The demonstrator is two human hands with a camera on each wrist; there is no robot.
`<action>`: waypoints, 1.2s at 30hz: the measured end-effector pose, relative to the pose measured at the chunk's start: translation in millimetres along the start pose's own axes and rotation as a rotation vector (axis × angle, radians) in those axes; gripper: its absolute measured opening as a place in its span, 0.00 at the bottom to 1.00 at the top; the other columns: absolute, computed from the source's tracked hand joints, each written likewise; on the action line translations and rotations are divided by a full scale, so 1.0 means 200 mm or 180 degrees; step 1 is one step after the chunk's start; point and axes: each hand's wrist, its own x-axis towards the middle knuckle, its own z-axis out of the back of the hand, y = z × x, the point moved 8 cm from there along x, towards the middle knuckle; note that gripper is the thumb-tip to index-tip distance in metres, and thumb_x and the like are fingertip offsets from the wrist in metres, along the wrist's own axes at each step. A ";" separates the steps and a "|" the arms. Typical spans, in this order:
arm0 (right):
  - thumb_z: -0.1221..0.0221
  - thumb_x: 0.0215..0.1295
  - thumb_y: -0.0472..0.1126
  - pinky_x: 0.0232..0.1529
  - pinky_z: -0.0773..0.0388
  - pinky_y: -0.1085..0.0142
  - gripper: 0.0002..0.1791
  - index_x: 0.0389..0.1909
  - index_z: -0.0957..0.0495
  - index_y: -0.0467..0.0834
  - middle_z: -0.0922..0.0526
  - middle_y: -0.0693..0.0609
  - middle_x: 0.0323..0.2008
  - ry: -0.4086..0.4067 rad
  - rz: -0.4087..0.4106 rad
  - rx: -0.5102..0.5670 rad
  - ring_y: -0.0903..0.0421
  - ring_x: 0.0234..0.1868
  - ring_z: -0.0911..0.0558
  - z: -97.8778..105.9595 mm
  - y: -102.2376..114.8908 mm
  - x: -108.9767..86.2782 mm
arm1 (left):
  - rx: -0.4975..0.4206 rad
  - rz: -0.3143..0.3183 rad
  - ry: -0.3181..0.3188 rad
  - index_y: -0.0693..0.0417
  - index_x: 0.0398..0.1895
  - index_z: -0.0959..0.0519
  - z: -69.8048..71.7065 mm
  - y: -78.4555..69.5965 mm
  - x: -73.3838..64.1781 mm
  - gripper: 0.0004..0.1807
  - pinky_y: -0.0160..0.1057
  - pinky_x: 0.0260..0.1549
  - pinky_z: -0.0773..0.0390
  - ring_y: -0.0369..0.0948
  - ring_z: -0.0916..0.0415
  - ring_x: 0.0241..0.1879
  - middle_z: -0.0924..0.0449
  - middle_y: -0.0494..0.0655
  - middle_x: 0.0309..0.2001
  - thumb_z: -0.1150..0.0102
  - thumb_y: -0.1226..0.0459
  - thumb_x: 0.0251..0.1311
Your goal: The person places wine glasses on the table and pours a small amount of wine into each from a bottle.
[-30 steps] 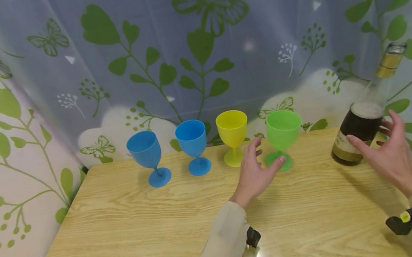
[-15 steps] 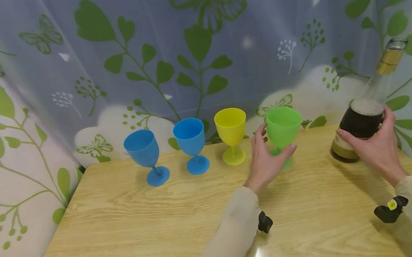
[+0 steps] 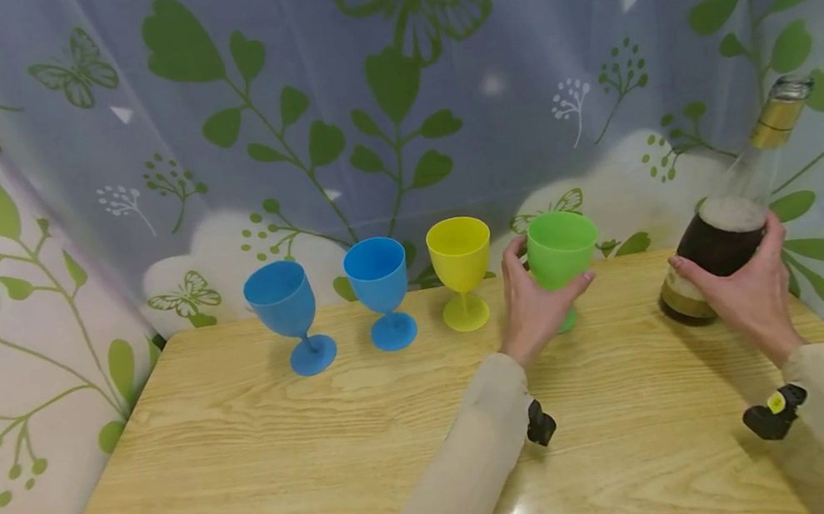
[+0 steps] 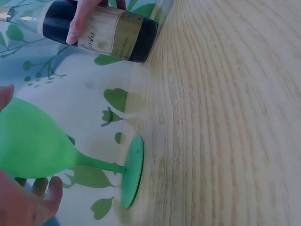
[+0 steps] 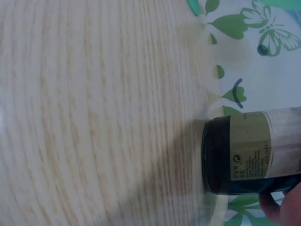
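Observation:
My left hand (image 3: 535, 303) grips the bowl of a green goblet (image 3: 563, 246), thumb on the near side and fingers around the left. In the left wrist view the goblet's round foot (image 4: 133, 172) stands at the table. My right hand (image 3: 747, 289) holds a glass wine bottle (image 3: 724, 232) of dark liquid round its body. The bottle has a gold neck band and a cream and gold label (image 5: 250, 146). To the left of the green goblet stands a yellow goblet (image 3: 461, 262), then two blue goblets, one nearer (image 3: 377, 277) and one farther left (image 3: 285, 304).
The goblets and bottle stand along the back of a light wood table (image 3: 291, 471). Behind it hangs a curtain (image 3: 298, 177) printed with leaves and butterflies, which also runs down both sides. Each sleeve carries a small black wrist camera (image 3: 540, 424).
The left hand has moved right and up to the green goblet and taken hold of its bowl. The right hand has closed round the bottle's body. The view has shifted slightly.

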 end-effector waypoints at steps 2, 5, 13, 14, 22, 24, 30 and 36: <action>0.31 0.60 0.56 0.71 0.48 0.27 0.62 0.80 0.70 0.69 0.52 0.39 0.81 -0.0012 -0.0001 0.0009 0.31 0.79 0.48 0.00 0.00 0.00 | 0.0013 0.0000 -0.0056 0.39 0.78 0.45 0.00 0.00 0.00 0.53 0.49 0.63 0.24 0.42 0.30 0.65 0.35 0.42 0.69 0.22 0.49 0.52; 0.30 0.60 0.56 0.71 0.47 0.28 0.62 0.80 0.68 0.69 0.51 0.39 0.80 -0.0038 -0.0004 0.0027 0.31 0.78 0.46 0.01 -0.01 0.01 | 0.0056 -0.0005 -0.0107 0.39 0.77 0.44 0.00 0.00 0.00 0.53 0.48 0.62 0.23 0.41 0.30 0.64 0.35 0.42 0.69 0.22 0.49 0.52; 0.31 0.60 0.55 0.67 0.41 0.31 0.60 0.80 0.65 0.69 0.45 0.37 0.78 -0.0099 -0.0010 -0.0020 0.30 0.74 0.39 0.01 0.00 0.02 | 0.0050 -0.0053 0.0174 0.37 0.77 0.42 0.01 0.01 -0.06 0.51 0.38 0.55 0.22 0.36 0.31 0.61 0.35 0.36 0.68 0.23 0.46 0.52; 0.30 0.59 0.55 0.65 0.40 0.32 0.59 0.80 0.64 0.69 0.44 0.37 0.78 -0.0109 -0.0003 -0.0028 0.30 0.73 0.38 0.01 0.00 0.02 | 0.0032 -0.0054 0.0210 0.36 0.76 0.41 0.02 0.01 -0.07 0.51 0.37 0.54 0.22 0.35 0.31 0.61 0.34 0.36 0.67 0.23 0.46 0.52; 0.31 0.60 0.53 0.60 0.38 0.32 0.57 0.80 0.62 0.66 0.40 0.32 0.74 -0.0107 0.0080 -0.0051 0.29 0.68 0.35 0.02 0.01 0.03 | 0.0074 -0.0151 0.0382 0.33 0.73 0.40 0.06 -0.01 -0.12 0.50 0.35 0.49 0.21 0.34 0.28 0.57 0.28 0.36 0.62 0.21 0.46 0.49; 0.32 0.61 0.52 0.60 0.38 0.34 0.56 0.80 0.61 0.65 0.39 0.32 0.73 -0.0105 0.0096 -0.0070 0.30 0.67 0.35 0.02 0.01 0.03 | 0.0116 -0.0192 0.0400 0.34 0.73 0.40 0.07 -0.02 -0.13 0.50 0.35 0.49 0.21 0.34 0.29 0.57 0.28 0.37 0.61 0.21 0.46 0.48; 0.31 0.60 0.49 0.59 0.35 0.43 0.55 0.79 0.57 0.64 0.37 0.35 0.71 -0.0157 0.0115 -0.0073 0.33 0.65 0.33 0.02 0.00 0.04 | 0.0162 -0.0246 0.0467 0.36 0.72 0.39 0.09 -0.01 -0.13 0.49 0.34 0.49 0.20 0.34 0.28 0.57 0.27 0.37 0.61 0.21 0.47 0.49; 0.28 0.57 0.48 0.52 0.35 0.68 0.53 0.76 0.52 0.70 0.33 0.54 0.64 -0.0356 0.0048 -0.0019 0.49 0.59 0.30 0.03 -0.01 0.03 | 0.0049 -0.0227 0.0546 0.35 0.72 0.39 0.08 0.00 -0.13 0.49 0.33 0.48 0.20 0.36 0.27 0.57 0.27 0.38 0.60 0.20 0.48 0.48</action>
